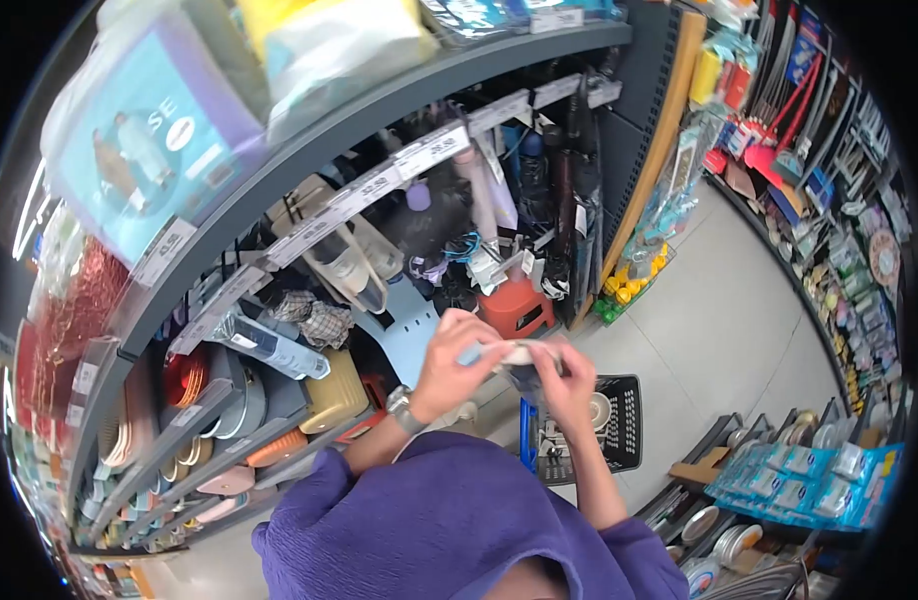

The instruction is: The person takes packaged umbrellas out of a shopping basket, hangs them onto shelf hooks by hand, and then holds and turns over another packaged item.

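Both hands are raised in front of my chest, pinching a small pale item [519, 354] between them; its kind is too small to make out. My left hand [453, 366], with a watch [404, 408] on the wrist, has its fingers closed at the item's left side. My right hand [567, 384] grips the other end between thumb and fingers. Something dark and translucent hangs just beneath the item, partly hidden by the right hand. Below the hands, a black shopping basket [627, 425] with a blue edge holds a round pale object [600, 410].
A curved-looking store shelf [379, 92] runs along the left and front, with packaged goods above and hanging umbrellas [531, 180] beneath. An orange-red box [516, 308] stands low ahead. Grey tiled floor [719, 300] lies to the right, bordered by racks of goods [859, 290] and blue packets [794, 485].
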`<state>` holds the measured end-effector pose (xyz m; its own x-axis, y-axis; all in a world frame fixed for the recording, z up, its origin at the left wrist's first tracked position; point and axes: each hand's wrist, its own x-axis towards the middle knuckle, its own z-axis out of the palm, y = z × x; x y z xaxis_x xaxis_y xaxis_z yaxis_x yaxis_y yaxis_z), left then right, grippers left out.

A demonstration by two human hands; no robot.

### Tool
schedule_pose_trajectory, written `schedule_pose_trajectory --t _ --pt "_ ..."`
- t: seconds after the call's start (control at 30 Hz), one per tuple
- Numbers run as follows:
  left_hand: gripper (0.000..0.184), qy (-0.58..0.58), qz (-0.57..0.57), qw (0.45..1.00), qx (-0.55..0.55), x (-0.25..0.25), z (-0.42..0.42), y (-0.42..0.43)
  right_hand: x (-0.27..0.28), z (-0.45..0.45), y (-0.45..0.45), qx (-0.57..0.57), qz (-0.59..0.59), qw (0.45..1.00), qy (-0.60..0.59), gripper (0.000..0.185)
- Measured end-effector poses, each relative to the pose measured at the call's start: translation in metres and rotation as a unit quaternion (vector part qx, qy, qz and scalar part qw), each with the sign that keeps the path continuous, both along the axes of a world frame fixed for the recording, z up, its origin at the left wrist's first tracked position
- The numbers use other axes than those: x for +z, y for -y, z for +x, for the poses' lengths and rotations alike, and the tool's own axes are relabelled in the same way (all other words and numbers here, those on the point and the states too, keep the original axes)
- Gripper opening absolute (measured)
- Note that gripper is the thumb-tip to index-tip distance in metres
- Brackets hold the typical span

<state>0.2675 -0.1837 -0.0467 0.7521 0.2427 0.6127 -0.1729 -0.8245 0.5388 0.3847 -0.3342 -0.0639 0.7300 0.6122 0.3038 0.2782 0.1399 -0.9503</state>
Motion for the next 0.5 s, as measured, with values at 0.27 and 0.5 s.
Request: schedule_pose_trajectory --t 0.27,0.5 --pt "0.012 0.167 -0.401 0.886 0.163 0.022 -0.050 -0.067 0.038 -0.029 -0.157 0.203 0.054 0.974 -0.080 0.016" --pt "0.015 0.267 -0.355 0.860 0.251 0.029 -0.071 -0.131 0.044 -0.047 -0.260 0.356 0.063 0.920 -0.149 0.017"
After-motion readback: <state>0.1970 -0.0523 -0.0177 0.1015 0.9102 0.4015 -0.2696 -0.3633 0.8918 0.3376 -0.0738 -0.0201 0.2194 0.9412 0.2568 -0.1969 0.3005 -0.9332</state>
